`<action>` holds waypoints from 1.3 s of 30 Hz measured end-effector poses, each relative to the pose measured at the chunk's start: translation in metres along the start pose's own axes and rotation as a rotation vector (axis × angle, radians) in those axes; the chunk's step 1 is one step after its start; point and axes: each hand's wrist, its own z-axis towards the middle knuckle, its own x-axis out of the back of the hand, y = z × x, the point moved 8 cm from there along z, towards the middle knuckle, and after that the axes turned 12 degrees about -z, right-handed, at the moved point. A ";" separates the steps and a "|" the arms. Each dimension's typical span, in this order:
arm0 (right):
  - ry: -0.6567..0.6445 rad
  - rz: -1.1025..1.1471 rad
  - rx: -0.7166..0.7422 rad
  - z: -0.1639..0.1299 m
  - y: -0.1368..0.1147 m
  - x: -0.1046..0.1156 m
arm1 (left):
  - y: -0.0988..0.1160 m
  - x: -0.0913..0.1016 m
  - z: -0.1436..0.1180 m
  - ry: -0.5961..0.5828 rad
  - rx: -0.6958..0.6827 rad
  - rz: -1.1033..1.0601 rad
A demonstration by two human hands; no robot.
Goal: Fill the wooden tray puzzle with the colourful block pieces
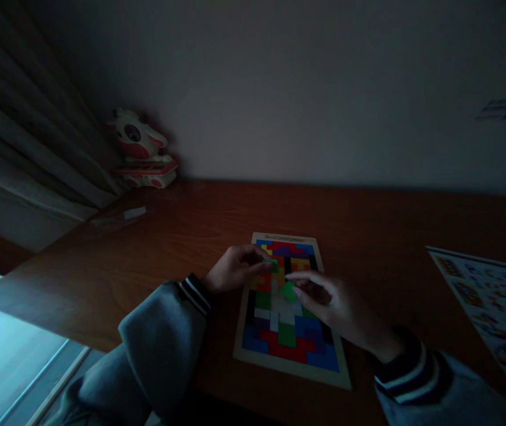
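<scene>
From my remote seat I see both hands over a puzzle board (295, 370) lying flat on the brown desk (182, 236), its frame packed with coloured blocks. My left hand (235, 269) sits at the board's left edge, fingers curled in and pinched on a small green piece (272, 264) that pokes out just past its fingertips, over the upper part of the board. My right hand (337, 307) comes in from the right side, thumb and forefinger pressed together on a second green piece (288, 290), which sits directly ahead of that hand's fingertips, above the pale patch in the middle of the board. The two pieces lie near each other but apart, the left hand's one a little farther from me. The light is dim, so I cannot say for sure whether either piece is touching the board or held just above it. Well beyond the left hand, against the wall by the curtain (22, 148), stands a white and red toy (140, 148). Off to the right of the right hand, a printed sheet (492, 302) lies on the desk.
</scene>
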 end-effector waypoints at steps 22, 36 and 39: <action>-0.141 -0.246 0.201 -0.004 -0.013 -0.015 | -0.010 -0.011 -0.002 -0.149 0.043 0.108; -0.036 -0.273 0.075 0.002 0.010 0.009 | -0.009 -0.012 -0.002 -0.147 0.078 0.140; -0.088 -0.269 0.069 0.001 0.015 0.009 | -0.008 -0.014 -0.003 -0.160 0.063 0.143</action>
